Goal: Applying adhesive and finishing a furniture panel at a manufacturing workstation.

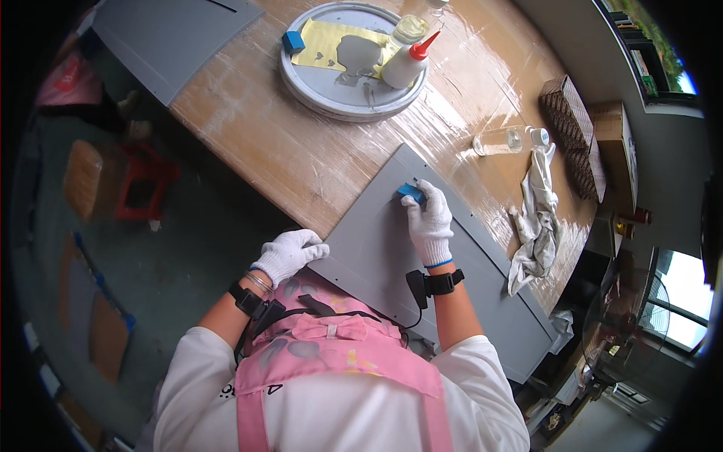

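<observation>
Grey panel [392, 248] lies on the wooden counter [301, 151]. Right hand [429, 222], its grip closed around a blue block [410, 193], presses it there; left hand [290, 254] clasps the panel's near edge.

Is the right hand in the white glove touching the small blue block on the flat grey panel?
Touching. In the head view the right hand has its gloved fingertips closed over the small blue block, pressing it on the flat grey panel.
</observation>
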`<state>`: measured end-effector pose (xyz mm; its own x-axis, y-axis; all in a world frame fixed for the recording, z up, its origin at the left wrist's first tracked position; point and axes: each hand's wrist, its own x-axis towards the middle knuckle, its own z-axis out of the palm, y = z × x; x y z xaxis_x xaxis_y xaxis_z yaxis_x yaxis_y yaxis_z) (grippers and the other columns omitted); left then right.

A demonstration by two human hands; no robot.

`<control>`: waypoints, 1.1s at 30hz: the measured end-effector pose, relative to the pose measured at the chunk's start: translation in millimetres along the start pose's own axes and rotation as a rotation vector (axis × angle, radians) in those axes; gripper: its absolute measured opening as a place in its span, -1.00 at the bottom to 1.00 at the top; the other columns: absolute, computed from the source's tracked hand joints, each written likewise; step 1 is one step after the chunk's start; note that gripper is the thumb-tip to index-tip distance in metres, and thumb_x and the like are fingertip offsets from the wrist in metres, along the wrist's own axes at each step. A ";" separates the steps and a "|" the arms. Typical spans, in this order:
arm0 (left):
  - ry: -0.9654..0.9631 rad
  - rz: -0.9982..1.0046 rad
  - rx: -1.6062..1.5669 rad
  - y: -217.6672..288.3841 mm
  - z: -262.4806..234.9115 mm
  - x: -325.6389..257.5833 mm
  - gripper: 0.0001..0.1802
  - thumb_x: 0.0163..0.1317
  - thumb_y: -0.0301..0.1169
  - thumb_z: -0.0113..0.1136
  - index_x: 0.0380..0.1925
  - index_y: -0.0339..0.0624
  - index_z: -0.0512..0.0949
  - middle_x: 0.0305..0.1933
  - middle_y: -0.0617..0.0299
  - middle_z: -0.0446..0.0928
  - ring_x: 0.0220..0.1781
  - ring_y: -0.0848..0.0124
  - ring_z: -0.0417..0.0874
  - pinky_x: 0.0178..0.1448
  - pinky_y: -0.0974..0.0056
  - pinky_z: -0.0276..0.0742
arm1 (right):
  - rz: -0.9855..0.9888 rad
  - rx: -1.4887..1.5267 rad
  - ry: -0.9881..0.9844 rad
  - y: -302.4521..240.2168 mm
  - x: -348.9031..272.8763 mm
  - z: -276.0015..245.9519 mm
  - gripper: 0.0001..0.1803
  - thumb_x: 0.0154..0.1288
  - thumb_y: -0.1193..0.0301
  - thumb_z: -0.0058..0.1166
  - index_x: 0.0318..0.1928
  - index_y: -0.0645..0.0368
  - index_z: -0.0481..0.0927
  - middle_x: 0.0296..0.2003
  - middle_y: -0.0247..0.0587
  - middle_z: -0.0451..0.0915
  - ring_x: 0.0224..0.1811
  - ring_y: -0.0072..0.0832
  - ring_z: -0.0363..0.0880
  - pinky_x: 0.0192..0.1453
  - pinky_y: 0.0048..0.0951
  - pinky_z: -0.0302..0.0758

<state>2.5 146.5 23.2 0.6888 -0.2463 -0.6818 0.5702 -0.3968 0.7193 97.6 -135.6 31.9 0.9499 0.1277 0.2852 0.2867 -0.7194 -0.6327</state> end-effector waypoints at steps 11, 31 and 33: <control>-0.012 -0.021 -0.054 2.9 0.6 -1.6 -0.63 0.30 -0.15 0.30 -0.16 -0.25 0.60 -0.26 0.26 0.63 -0.22 0.51 0.57 -0.06 0.32 0.52 | 0.067 0.014 0.091 17.6 4.0 5.6 -0.58 0.15 0.59 0.23 0.06 0.24 0.50 -0.10 0.02 0.59 -0.08 -0.12 0.64 0.03 -0.25 0.59; -0.015 -0.022 -0.093 0.6 1.8 1.2 -0.66 0.30 -0.18 0.31 -0.17 -0.25 0.60 -0.28 0.29 0.63 -0.23 0.53 0.56 -0.07 0.33 0.51 | -0.056 0.082 -0.049 12.6 2.9 5.9 -0.54 0.06 0.70 0.18 0.02 0.26 0.48 -0.15 0.04 0.58 -0.16 -0.07 0.64 -0.06 -0.22 0.60; -0.009 -0.007 -0.077 3.5 0.9 -1.6 -0.66 0.30 -0.18 0.31 -0.17 -0.24 0.60 -0.28 0.28 0.63 -0.23 0.52 0.56 -0.07 0.34 0.51 | -0.099 0.001 0.029 14.1 8.1 5.3 -0.55 0.06 0.69 0.20 0.02 0.26 0.48 -0.16 0.03 0.58 -0.18 -0.08 0.64 -0.06 -0.23 0.60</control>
<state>2.9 144.7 26.6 0.6806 -0.2520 -0.6879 0.6080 -0.3296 0.7223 110.0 -141.1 21.5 0.9129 0.1786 0.3669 0.3793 -0.7032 -0.6014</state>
